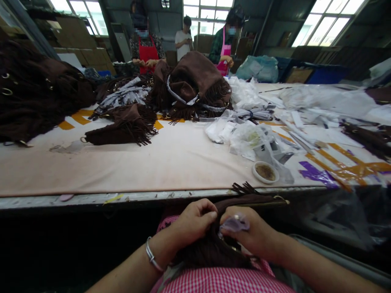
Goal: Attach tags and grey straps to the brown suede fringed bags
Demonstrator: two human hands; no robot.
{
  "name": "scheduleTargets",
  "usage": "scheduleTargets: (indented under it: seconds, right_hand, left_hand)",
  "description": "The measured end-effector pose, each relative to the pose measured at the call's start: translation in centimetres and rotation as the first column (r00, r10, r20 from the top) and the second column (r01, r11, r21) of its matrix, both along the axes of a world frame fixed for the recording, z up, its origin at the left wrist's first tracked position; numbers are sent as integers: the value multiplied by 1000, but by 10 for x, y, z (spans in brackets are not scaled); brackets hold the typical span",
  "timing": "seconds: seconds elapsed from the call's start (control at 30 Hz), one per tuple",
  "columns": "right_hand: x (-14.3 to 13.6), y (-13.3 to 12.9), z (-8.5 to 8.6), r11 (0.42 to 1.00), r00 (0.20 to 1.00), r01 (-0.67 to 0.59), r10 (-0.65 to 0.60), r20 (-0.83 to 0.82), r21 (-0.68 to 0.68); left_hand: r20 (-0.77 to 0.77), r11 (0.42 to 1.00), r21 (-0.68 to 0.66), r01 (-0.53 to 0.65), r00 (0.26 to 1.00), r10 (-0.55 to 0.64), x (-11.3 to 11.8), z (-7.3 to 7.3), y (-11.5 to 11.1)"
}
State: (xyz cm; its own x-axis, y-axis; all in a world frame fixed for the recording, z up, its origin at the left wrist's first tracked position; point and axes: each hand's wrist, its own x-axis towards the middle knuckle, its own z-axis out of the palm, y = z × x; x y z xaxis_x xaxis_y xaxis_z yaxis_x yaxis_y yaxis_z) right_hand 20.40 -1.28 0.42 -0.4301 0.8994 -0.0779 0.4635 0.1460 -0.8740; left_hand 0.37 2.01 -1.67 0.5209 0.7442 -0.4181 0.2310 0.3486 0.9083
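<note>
The brown fringed bag [207, 253] rests against the checked apron [226, 280], before the bench [122, 171]. The left hand [195, 217] pinches its edge, the right hand [258, 232] a pale scrap [235, 223]; it looks soft, light, best held along that edge.

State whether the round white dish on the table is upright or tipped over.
Upright: the dish sits open side up, showing brown contents inside.

At bottom centre, the fringed brown piece [209, 252] looks like matt, napped cloth with shiny gold-toned metal trim [234, 245]; beside it, the lilac film [235, 223] is sheer and wrinkled. The bracelet [149, 252] is smooth, polished metal. Matt, faintly creased cloth covers the tabletop [137, 169]. Right, the amber tape [360, 169] is glossy plastic; upper left, the boxes [73, 34] look like dull cardboard.
</note>
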Motion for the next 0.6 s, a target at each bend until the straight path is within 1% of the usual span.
scheduleTargets:
  seconds: [0.03, 0.07, 0.1, 0.17, 0.23, 0.3, 0.43, 0.53, 0.6]
  right_hand:
    - [-1, 1, 1, 994, 998, 38, -43, -48, -107]
    - [-3, 2, 3, 980, 992, 58, -78, -94, -193]
    - [-4, 3, 3, 964, 985, 67, -104, -134, -256]
    - [-5, 3, 4, 944, 969, 65, -138, -207, -325]
    - [-6, 2, 1, 936, 951, 53, -154, -267, -349]
    - [-5, 0, -2, 932, 938, 51, -167, -302, -359]
    - [-6, -1, -4, 939, 938, 71, -177, -299, -335]
    - [-10, 1, 3, 958, 951, 23, -108, -288, -284]
    - [-14, 3, 8, 963, 975, 0, -59, -212, -268]
  left_hand:
    - [17, 999, -44, 16, 1000, -15, -3, 3, 0]
    - [27, 998, -52, 48, 999, -46, -5, 6, -1]
    - [28, 996, -29, 84, 996, -83, -8, 9, -1]
    - [27, 989, 32, 146, 989, -147, -12, 14, 0]
    - [44, 982, 34, 186, 981, -187, -13, 16, 0]
    - [62, 977, -2, 213, 975, -212, -13, 14, -1]
    - [70, 972, -113, 208, 977, -201, -7, 7, -3]
    - [150, 953, -179, 245, 964, -220, -1, 4, -5]
    - [245, 944, -201, 262, 946, -211, 2, 3, -7]
